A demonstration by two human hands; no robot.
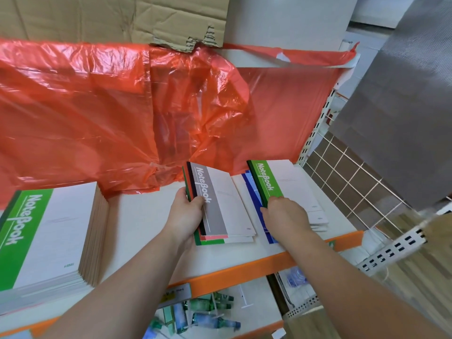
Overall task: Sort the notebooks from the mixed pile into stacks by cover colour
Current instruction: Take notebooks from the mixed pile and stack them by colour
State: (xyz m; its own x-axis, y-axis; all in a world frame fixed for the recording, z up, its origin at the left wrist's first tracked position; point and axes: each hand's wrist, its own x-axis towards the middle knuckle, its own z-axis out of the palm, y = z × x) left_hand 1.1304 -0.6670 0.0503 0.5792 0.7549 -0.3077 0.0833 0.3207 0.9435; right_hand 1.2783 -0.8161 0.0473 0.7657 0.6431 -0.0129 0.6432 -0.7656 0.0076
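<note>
I saw both hands down on the white shelf (141, 216), each clamped on notebooks. The left hand (188, 211) gripped the spine side of the mixed pile (220, 239): thumb on the grey band of the grey notebook (215, 204) on top, fingers curled round the left edge. Red and green edges showed under it at the near end. The pile's long axis ran away from me, its far end leaning slightly left, spines to the left, and the "NoteBook" lettering ran down the band from far end to near.

Just beside it, the right hand (286, 214) pinched the near end of a green notebook (288, 184) by its spine edge. It pointed the same way, spine left, and that side stood higher than the blue notebooks (252, 192) beneath it; white covers fanned out under its near right corner.

Well apart on the left sat the tall green stack (49, 231), long axis likewise running away from me, spines left. An orange plastic sheet (97, 113) hung behind everything, cardboard (97, 18) above it, and a wire grid (354, 172) closed off the shelf's right end
</note>
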